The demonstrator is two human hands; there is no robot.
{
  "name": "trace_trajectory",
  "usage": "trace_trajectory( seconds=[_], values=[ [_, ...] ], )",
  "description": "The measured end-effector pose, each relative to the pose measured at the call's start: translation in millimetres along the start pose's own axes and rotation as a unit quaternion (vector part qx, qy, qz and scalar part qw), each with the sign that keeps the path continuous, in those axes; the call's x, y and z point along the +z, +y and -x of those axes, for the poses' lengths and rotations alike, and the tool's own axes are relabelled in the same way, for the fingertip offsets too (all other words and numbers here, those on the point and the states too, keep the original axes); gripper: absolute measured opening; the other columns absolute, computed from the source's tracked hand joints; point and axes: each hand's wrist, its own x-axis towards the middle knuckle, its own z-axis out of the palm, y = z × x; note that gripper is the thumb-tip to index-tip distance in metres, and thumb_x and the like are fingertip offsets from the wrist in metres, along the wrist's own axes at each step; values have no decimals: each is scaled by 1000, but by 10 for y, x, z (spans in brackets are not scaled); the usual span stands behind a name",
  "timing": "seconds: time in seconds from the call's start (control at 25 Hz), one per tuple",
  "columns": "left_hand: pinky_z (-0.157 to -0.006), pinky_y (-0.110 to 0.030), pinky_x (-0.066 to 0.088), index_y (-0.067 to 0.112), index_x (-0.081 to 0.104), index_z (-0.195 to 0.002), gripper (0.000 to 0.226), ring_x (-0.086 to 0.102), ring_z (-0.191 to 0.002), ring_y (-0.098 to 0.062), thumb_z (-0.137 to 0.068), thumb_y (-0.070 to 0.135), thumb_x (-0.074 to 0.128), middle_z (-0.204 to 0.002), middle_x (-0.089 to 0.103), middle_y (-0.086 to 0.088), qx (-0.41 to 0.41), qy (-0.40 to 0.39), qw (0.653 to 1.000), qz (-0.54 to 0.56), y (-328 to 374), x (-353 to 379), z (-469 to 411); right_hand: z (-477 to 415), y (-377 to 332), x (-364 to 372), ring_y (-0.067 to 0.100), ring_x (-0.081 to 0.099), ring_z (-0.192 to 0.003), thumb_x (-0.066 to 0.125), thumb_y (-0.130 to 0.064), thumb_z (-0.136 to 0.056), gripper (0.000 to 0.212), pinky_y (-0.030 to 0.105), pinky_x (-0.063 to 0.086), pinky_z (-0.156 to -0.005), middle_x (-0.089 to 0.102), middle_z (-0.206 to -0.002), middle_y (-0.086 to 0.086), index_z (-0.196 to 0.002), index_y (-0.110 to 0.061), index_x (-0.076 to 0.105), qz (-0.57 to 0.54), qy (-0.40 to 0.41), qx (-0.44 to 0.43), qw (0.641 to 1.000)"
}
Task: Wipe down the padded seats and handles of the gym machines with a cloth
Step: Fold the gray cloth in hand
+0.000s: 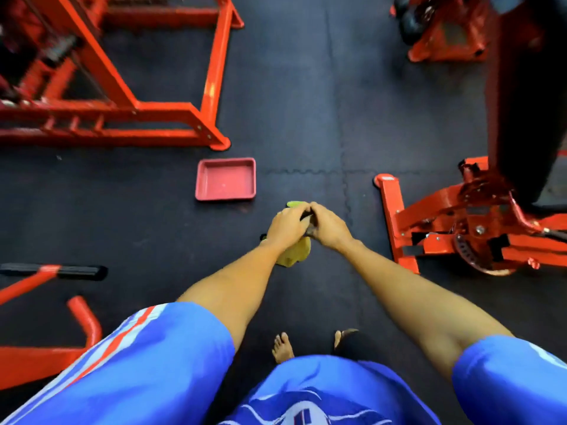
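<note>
Both hands meet in front of me above the black floor mat. My left hand [287, 227] and my right hand [326, 228] are closed together around a yellow-green cloth [296, 254]. Most of the cloth hangs below the hands; a small bit shows above the fingertips. A dark object sits between the two hands; I cannot tell what it is. A black padded upright [524, 96] of a red machine stands at the right. A black handle grip [76, 271] on a red bar lies at the left.
A shallow red tray [226, 179] lies on the mat just beyond my hands. A red machine frame [171, 111] fills the upper left, another red base [395, 222] lies at the right. My feet [282, 348] are below the hands.
</note>
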Motion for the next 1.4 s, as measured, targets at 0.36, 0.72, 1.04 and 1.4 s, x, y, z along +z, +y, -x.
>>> trace_trajectory(
  seconds=[0.36, 0.72, 1.04, 1.4],
  values=[
    [-73, -41, 44, 19, 55, -99, 22, 61, -91, -30, -97, 41, 60, -93, 67, -2, 81, 103, 990, -43, 564, -1737, -1482, -1474, -936, -1837, 22, 54, -100, 71, -31, -88, 15, 34, 36, -68, 54, -103, -2, -89, -20, 61, 98, 200, -95, 970],
    [-72, -31, 33, 15, 68, -99, 12, 61, -103, -29, -95, 26, 66, -104, 70, -11, 25, 205, 978, 27, 1415, -3249, -3670, -3261, -1788, -3720, 37, 64, -104, 65, -42, -89, 19, 36, 42, -79, 70, -105, 12, -81, -26, 60, 167, 211, -74, 960],
    [-68, -27, 40, 15, 64, -87, 4, 64, -93, -26, -89, 12, 63, -104, 72, -15, -1, 261, 953, 157, 1615, -4361, -5624, -5074, -2429, -4667, 36, 68, -90, 67, -26, -86, 23, 36, 53, -68, 63, -89, 13, -71, -17, 52, 56, 167, -82, 981],
    [-48, -31, 56, 14, 56, -84, 17, 66, -85, -28, -87, -2, 55, -94, 62, -15, -23, 242, 882, 403, 1345, -5207, -7746, -7088, -2679, -5219, 17, 52, -58, 69, -22, -91, 15, 30, 46, -62, 54, -71, 3, -83, -18, 58, -251, 77, -41, 964]
  ],
)
